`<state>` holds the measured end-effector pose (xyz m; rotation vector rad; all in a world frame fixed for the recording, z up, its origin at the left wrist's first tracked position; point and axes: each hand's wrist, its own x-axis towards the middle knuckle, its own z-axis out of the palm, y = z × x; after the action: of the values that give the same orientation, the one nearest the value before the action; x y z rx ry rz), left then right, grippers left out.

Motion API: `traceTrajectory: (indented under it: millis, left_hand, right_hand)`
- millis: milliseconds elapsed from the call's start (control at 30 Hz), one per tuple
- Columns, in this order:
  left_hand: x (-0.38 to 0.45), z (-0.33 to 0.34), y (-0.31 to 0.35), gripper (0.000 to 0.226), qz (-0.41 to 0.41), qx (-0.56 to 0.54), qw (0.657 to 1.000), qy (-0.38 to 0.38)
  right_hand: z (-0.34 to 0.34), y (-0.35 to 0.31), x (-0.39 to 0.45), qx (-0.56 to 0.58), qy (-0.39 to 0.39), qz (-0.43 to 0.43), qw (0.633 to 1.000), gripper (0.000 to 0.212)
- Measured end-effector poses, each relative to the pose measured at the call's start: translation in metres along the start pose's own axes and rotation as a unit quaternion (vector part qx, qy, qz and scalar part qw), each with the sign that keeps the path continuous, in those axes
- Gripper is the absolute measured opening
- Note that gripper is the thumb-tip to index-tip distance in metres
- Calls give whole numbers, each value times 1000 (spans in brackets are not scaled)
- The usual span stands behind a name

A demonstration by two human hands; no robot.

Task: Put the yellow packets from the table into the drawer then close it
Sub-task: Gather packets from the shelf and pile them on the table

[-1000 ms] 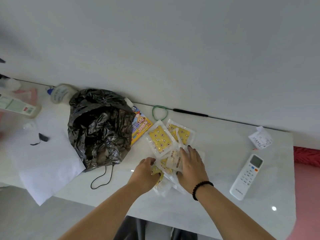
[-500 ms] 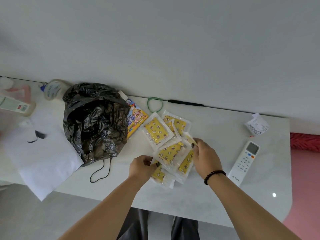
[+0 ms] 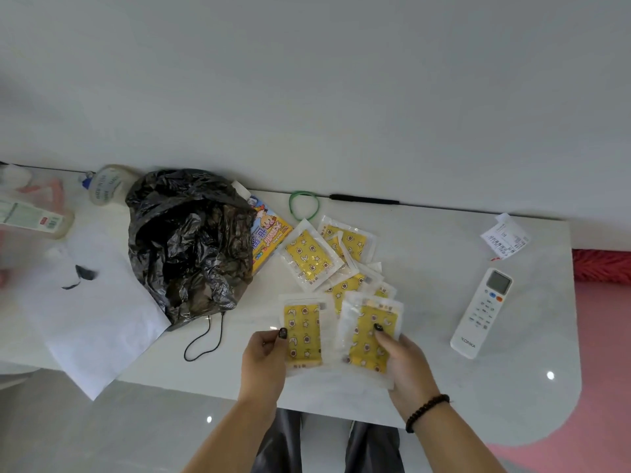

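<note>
Yellow packets, clear-edged, star print: two held in the hands, the rest loose on the counter (image 3: 444, 336).

Left hand (image 3: 264, 361): fingers and thumb curled on the left edge of one packet (image 3: 304, 331), held upright over the near part of the counter.

Right hand (image 3: 404, 363): thumb pressed on the face of a second packet (image 3: 370, 336); further clear edges show behind it, so it may be a small stack, count uncertain. Beaded bracelet (image 3: 426, 412) on that wrist.

Packets lying on the counter: one at the far left of the group (image 3: 309, 257), tilted; one beyond it to the right (image 3: 350, 238); at least two more (image 3: 348, 285) overlapping between these and the held ones. They overlap too much for an exact total.

Containers: one black plastic bag (image 3: 187, 240), crumpled, left of the packets; contents hidden. A black cord loop (image 3: 203, 337) trails from under it. One colourful printed pack (image 3: 269, 238) pokes out from beneath its right edge. No drawer in view.

Other items, one each: white remote (image 3: 481, 312), right of the packets; crumpled receipt (image 3: 505, 235), far right; green rubber band (image 3: 304, 203) and black pen (image 3: 363, 199) along the wall; white paper sheet (image 3: 88, 312), left, overhanging the near edge; bottle lying on its side (image 3: 32, 218), far left; round tub (image 3: 104, 186) behind the bag
</note>
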<state>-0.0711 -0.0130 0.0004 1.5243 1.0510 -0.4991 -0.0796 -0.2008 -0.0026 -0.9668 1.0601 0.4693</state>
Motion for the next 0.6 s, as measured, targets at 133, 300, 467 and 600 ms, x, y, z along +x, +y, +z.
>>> traceTrajectory:
  millis: [133, 300, 467, 600]
  left_hand:
    - [-10, 0, 9, 13, 6, -44, 997, -59]
    - [-14, 1, 23, 16, 12, -58, 987, -150]
    - [-7, 4, 20, 12, 36, -18, 994, -99]
    - [-1, -2, 16, 14, 19, -66, 997, -40]
  right_hand:
    - [23, 1, -3, -107, -39, -44, 992, 19]
    - [40, -3, -5, -269, -41, -152, 950, 18]
    - [44, 2, -3, -407, -19, -186, 894, 18]
    - [38, -8, 19, -353, 151, -194, 903, 24]
